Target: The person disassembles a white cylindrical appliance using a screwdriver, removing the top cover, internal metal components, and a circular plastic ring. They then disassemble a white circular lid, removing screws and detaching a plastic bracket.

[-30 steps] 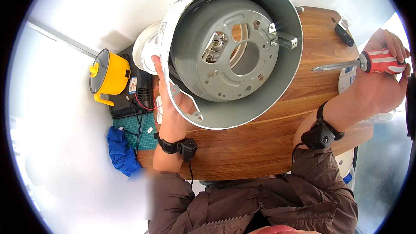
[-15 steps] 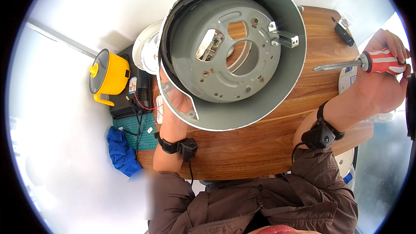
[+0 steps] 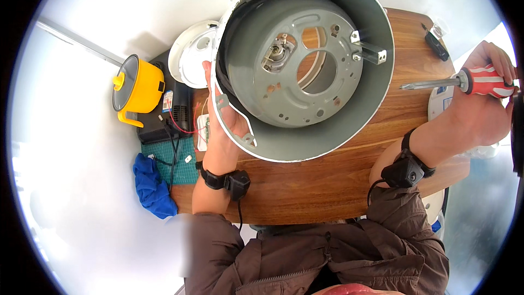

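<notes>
My left hand grips the left side of a large round metal appliance housing; part of the hand shows through a cutout in its rim. The housing is tilted with its open side toward me, held above the table. Inside sits a grey round plate with a big centre hole and several smaller ones. A metal bracket juts out at its right, and a dark cord curls along the left wall. My right hand, out to the right, is closed on a red and white screwdriver, its shaft pointing left, apart from the housing.
A wooden table lies below. To the left are a yellow pot, a black box-shaped device, a green cutting mat, a blue cloth and a white round cover. A black clip-like object lies far right.
The housing has shifted slightly right and turned a little. A round metal part now shows through its oblong opening, where a pale piece showed before. The screwdriver has drifted slightly right.
</notes>
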